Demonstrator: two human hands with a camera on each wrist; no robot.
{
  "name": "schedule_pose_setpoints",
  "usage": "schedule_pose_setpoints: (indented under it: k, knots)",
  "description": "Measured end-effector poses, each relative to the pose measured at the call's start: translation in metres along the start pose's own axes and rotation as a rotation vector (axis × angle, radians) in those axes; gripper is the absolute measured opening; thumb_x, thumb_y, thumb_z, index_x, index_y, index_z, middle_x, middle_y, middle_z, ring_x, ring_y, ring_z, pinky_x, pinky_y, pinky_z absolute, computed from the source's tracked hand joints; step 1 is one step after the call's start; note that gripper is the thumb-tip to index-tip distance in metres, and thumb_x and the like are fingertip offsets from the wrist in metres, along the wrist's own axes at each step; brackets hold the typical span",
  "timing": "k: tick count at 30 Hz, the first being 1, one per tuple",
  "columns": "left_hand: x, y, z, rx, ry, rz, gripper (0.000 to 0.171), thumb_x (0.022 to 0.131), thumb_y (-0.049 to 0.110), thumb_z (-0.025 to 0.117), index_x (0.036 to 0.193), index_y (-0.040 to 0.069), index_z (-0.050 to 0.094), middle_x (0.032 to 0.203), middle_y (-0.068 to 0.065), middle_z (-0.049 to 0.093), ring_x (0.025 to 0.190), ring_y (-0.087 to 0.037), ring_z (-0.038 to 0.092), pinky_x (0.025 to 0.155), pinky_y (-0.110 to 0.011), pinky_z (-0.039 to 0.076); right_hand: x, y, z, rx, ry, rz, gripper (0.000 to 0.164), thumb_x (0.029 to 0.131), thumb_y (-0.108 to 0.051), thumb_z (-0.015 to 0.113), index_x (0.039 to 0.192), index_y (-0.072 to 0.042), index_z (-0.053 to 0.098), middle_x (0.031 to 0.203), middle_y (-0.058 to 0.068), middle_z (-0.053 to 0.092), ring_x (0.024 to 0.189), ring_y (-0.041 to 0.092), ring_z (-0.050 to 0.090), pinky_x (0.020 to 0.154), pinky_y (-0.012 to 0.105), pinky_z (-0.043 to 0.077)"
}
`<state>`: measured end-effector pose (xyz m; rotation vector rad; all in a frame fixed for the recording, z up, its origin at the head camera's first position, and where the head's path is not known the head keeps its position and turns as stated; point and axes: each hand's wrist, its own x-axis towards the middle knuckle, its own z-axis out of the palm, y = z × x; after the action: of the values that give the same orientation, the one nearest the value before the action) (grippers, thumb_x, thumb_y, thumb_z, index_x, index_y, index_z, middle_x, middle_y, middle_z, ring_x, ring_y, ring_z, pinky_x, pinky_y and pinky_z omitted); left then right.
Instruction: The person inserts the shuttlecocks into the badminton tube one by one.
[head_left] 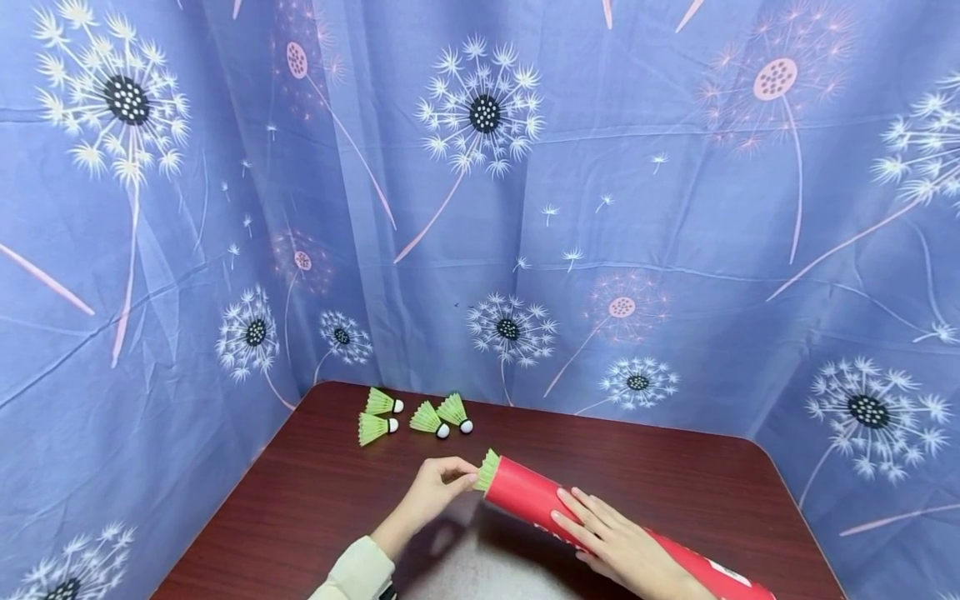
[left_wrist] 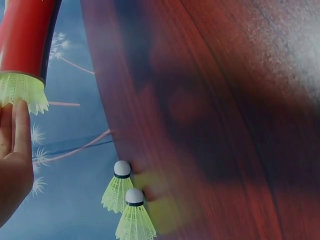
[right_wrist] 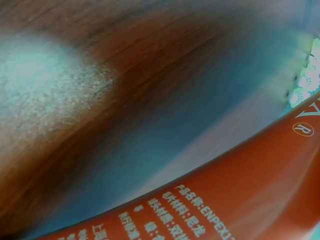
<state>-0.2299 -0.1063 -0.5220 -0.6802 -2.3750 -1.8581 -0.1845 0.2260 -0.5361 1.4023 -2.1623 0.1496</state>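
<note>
A red shuttlecock tube (head_left: 525, 487) lies slantwise before me, its mouth toward the upper left. From that mouth sticks the pale green skirt of a shuttlecock (head_left: 489, 468); its cork end is hidden inside the tube. My left hand (head_left: 438, 487) pinches the skirt's edge between thumb and fingertips, also seen in the left wrist view. Across the middle of the tube lies my right hand (head_left: 611, 537), its fingers spread over the top and holding it. White printing shows on the tube's side in the right wrist view, where the right hand is out of sight.
Several green shuttlecocks with white corks, one of them a shuttlecock (head_left: 378, 427) at the left, lie toward the far left of the dark red wooden table (head_left: 300, 483). A blue dandelion-print curtain (head_left: 600, 208) hangs around the table's back and sides. Light glares on the near tabletop.
</note>
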Motion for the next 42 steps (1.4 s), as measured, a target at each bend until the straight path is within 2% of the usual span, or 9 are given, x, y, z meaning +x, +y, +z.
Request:
schedule_pose_setpoints:
  k: [5, 8, 11, 19, 27, 32, 37, 39, 42]
  knots:
    - [-0.001, 0.017, 0.004, 0.025, -0.018, 0.078, 0.007, 0.086, -0.004, 0.066, 0.091, -0.007, 0.07, 0.081, -0.023, 0.068, 0.069, -0.01, 0.061, 0.061, -0.023, 0.052, 0.0, -0.001, 0.0, -0.025, 0.008, -0.003, 0.052, 0.104, -0.042, 0.035, 0.142, -0.009, 0.047, 0.147, 0.018, 0.041, 0.131, 0.034, 0.042, 0.116, 0.031, 0.015]
    - [-0.003, 0.031, 0.006, 0.022, -0.046, 0.101, 0.006, 0.086, -0.006, 0.066, 0.09, -0.01, 0.069, 0.081, -0.025, 0.067, 0.07, -0.011, 0.06, 0.061, -0.022, 0.051, 0.0, -0.001, 0.001, -0.027, 0.004, 0.003, 0.052, 0.104, -0.042, 0.033, 0.142, -0.01, 0.046, 0.147, 0.018, 0.04, 0.131, 0.034, 0.042, 0.116, 0.031, 0.015]
    - [-0.005, 0.038, 0.008, 0.036, -0.073, 0.084, 0.006, 0.085, -0.006, 0.066, 0.089, -0.01, 0.069, 0.081, -0.024, 0.068, 0.069, -0.009, 0.058, 0.061, -0.021, 0.051, -0.002, -0.001, 0.001, -0.022, 0.005, -0.001, 0.052, 0.104, -0.041, 0.036, 0.142, -0.009, 0.046, 0.147, 0.018, 0.04, 0.131, 0.035, 0.042, 0.116, 0.031, 0.014]
    - [-0.005, 0.041, 0.01, 0.059, -0.081, 0.065, 0.006, 0.083, -0.01, 0.066, 0.087, -0.009, 0.07, 0.081, -0.021, 0.069, 0.07, -0.009, 0.059, 0.063, -0.021, 0.051, 0.0, -0.003, 0.002, -0.018, 0.018, -0.013, 0.052, 0.101, -0.04, 0.046, 0.142, -0.009, 0.046, 0.146, 0.019, 0.042, 0.129, 0.035, 0.042, 0.116, 0.03, 0.014]
    - [-0.003, 0.043, 0.009, 0.06, -0.111, 0.083, 0.006, 0.081, -0.012, 0.067, 0.086, -0.009, 0.071, 0.08, -0.02, 0.068, 0.071, -0.009, 0.057, 0.063, -0.022, 0.051, 0.001, -0.003, 0.003, -0.018, 0.051, -0.015, 0.052, 0.104, -0.042, 0.032, 0.14, -0.008, 0.049, 0.144, 0.019, 0.044, 0.128, 0.035, 0.043, 0.116, 0.03, 0.014]
    - [0.001, 0.04, 0.004, 0.073, -0.16, 0.115, 0.005, 0.082, -0.008, 0.068, 0.086, -0.008, 0.072, 0.08, -0.019, 0.069, 0.07, -0.005, 0.056, 0.062, -0.021, 0.05, 0.001, -0.003, 0.004, -0.028, 0.054, -0.012, 0.05, 0.104, -0.041, 0.035, 0.14, -0.008, 0.049, 0.144, 0.018, 0.044, 0.127, 0.034, 0.044, 0.116, 0.03, 0.015]
    - [0.006, 0.014, -0.002, 0.081, -0.18, 0.145, 0.008, 0.084, -0.004, 0.067, 0.09, -0.007, 0.072, 0.081, -0.019, 0.069, 0.071, -0.009, 0.06, 0.062, -0.032, 0.055, 0.002, -0.002, 0.002, 0.001, 0.022, -0.008, 0.055, 0.098, -0.04, 0.052, 0.142, -0.008, 0.047, 0.146, 0.019, 0.042, 0.129, 0.034, 0.043, 0.116, 0.029, 0.014]
    - [0.007, 0.005, -0.005, 0.081, -0.175, 0.134, 0.009, 0.086, -0.001, 0.067, 0.092, -0.006, 0.072, 0.082, -0.018, 0.07, 0.072, -0.012, 0.062, 0.063, -0.038, 0.056, 0.002, -0.002, 0.001, 0.003, 0.025, -0.01, 0.054, 0.098, -0.039, 0.054, 0.141, -0.008, 0.047, 0.145, 0.019, 0.042, 0.129, 0.034, 0.043, 0.116, 0.029, 0.014]
    - [0.006, 0.0, -0.011, 0.067, -0.159, 0.1, 0.012, 0.088, 0.003, 0.066, 0.095, -0.005, 0.072, 0.085, -0.017, 0.071, 0.076, -0.018, 0.067, 0.067, -0.039, 0.057, 0.001, -0.002, 0.001, 0.007, 0.03, -0.01, 0.052, 0.099, -0.039, 0.05, 0.141, -0.008, 0.047, 0.145, 0.019, 0.043, 0.13, 0.034, 0.042, 0.116, 0.03, 0.014]
